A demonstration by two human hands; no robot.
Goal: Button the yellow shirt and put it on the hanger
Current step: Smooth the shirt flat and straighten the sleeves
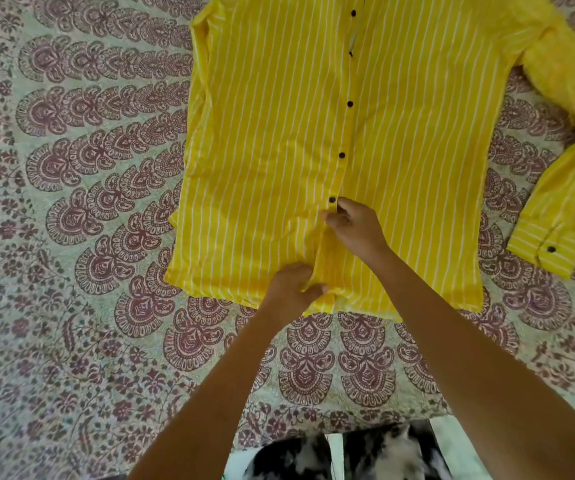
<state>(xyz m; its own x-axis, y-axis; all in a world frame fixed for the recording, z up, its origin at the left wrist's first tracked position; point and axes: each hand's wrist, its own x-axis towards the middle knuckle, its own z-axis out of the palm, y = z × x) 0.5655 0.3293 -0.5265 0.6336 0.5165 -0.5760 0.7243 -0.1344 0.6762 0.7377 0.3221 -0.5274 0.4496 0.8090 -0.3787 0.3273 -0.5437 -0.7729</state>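
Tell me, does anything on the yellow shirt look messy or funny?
Yes. The yellow shirt is bunched up at its bottom edge, where the left hand and the right hand pinch the front strip. Higher up, the front gapes slightly beside one black button.

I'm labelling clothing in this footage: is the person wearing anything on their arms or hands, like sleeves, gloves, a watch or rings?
No. The left forearm and right forearm are bare to the frame edge, with no sleeve or cuff in view. The left hand and right hand are ungloved; neither wrist carries a watch or bracelet. No ring shows on the visible fingers; some are hidden.
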